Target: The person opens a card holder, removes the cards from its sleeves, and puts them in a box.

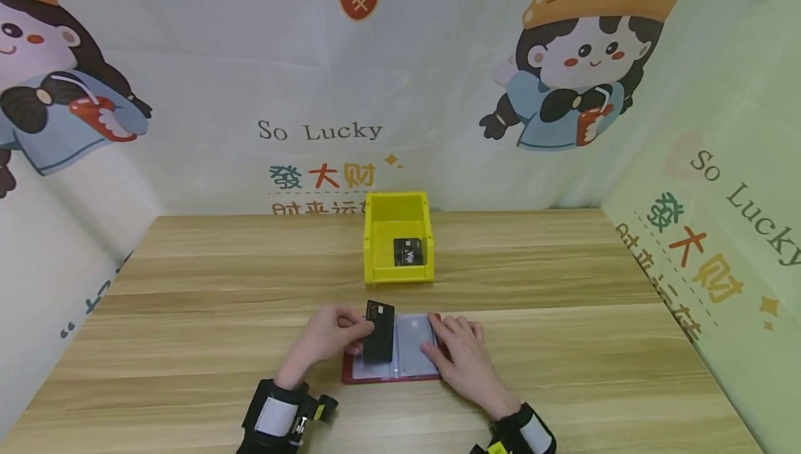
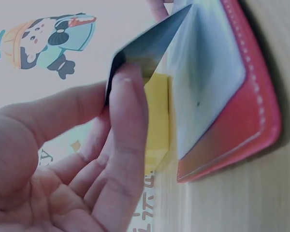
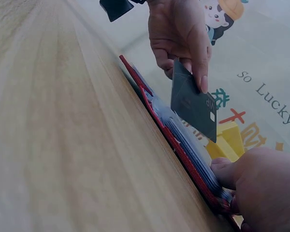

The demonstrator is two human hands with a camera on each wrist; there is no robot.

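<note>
Between thumb and fingers, my left hand pinches a black VIP card. The card is tilted above the left side of an open red card holder with clear plastic sleeves. In the right wrist view, the card is apart from the sleeve pages below it. My right hand grips the holder's right edge, its thumb on the sleeve pages. From the left wrist, the holder's red cover shows pale stitching and a loose clear sleeve above it.
A yellow bin stands behind the holder on the wooden table, with another black VIP card inside. A printed cloth hangs along the back and sides.
</note>
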